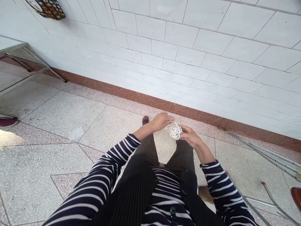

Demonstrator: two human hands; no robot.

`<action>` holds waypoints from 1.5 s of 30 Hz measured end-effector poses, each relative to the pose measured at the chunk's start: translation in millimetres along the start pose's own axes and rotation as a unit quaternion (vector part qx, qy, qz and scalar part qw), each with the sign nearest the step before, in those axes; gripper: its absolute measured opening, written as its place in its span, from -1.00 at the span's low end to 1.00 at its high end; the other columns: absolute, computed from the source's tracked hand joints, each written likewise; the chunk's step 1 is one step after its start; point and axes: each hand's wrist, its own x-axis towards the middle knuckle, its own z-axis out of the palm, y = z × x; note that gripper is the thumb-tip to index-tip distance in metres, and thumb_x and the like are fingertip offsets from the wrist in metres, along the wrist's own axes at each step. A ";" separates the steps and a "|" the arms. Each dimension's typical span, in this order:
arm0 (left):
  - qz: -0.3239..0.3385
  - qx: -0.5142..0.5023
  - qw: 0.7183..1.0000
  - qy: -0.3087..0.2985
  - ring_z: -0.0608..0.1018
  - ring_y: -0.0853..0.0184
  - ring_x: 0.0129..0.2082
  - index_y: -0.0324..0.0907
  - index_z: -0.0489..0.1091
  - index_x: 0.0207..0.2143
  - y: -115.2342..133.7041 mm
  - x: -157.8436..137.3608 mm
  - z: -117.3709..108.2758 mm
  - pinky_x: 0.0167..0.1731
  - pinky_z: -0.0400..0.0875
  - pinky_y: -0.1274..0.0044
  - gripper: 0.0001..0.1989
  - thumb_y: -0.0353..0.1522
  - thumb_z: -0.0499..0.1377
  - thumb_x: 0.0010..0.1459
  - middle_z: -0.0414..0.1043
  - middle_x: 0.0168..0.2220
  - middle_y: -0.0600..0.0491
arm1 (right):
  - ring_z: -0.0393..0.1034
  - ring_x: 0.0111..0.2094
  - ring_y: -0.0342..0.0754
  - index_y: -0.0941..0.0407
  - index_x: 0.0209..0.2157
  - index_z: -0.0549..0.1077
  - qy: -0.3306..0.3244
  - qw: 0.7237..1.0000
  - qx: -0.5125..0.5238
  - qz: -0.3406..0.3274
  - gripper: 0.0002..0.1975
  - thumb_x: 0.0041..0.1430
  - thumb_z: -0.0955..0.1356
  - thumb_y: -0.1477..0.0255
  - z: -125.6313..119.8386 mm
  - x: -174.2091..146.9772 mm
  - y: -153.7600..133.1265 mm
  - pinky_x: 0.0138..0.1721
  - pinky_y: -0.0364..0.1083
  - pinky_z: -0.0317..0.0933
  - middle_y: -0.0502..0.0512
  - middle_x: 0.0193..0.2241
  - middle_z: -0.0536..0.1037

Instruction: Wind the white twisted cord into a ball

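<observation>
A small ball of white cord (175, 132) is held up in front of my legs. My right hand (191, 137) grips it from the right, thumb and fingers against its side. A short strand of cord (175, 123) rises from the top of the ball towards my left hand (161, 121). The fingers of that hand are pressed together at the strand's upper end, above and left of the ball. Exactly how the fingertips hold the strand is too small to see clearly.
A white tiled wall (169, 47) with a reddish-brown skirting (141, 98) runs ahead. At left stands a metal-legged table (35, 53). Scrap paper (76, 133) lies on the speckled floor. On the right are a folded metal ladder-like frame (270, 153), metal chair legs (261, 202) and broom bristles (205, 193).
</observation>
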 end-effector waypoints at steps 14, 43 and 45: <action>-0.126 -0.121 0.985 -0.014 0.54 0.31 -0.35 -0.19 0.56 -0.28 -28.9 -29.6 68.6 -0.24 0.34 0.55 -0.70 -0.26 0.06 0.30 0.58 -0.38 0.09 | 0.41 0.03 0.07 -0.07 0.04 0.48 0.039 0.986 0.003 -0.162 -0.39 -0.12 0.54 0.44 -3.8 -61.5 -61.4 -0.04 -0.01 0.37 0.06 0.05 0.51; -0.062 -0.134 0.988 -0.049 0.60 0.25 -0.12 -0.18 0.56 -0.14 -9.6 -50.1 53.6 0.09 0.34 0.44 -0.75 -0.26 0.14 0.31 0.62 -0.14 -0.02 | 0.42 -0.13 -0.04 -0.03 0.01 0.47 -0.045 0.994 0.087 -0.045 -0.41 -0.12 0.55 0.43 8.1 -57.1 27.3 -0.12 -0.11 0.30 0.03 -0.09 0.55; -0.084 -0.191 0.977 -0.045 0.59 0.22 -0.04 -0.22 0.54 -0.05 -7.2 -50.6 54.6 0.03 0.39 0.48 -0.69 -0.24 0.14 0.31 0.60 -0.05 -0.04 | 0.40 -0.12 -0.05 -0.07 0.06 0.44 -0.060 0.990 0.104 -0.069 -0.37 -0.11 0.56 0.44 10.4 -59.3 17.7 -0.13 -0.13 0.29 0.01 -0.06 0.53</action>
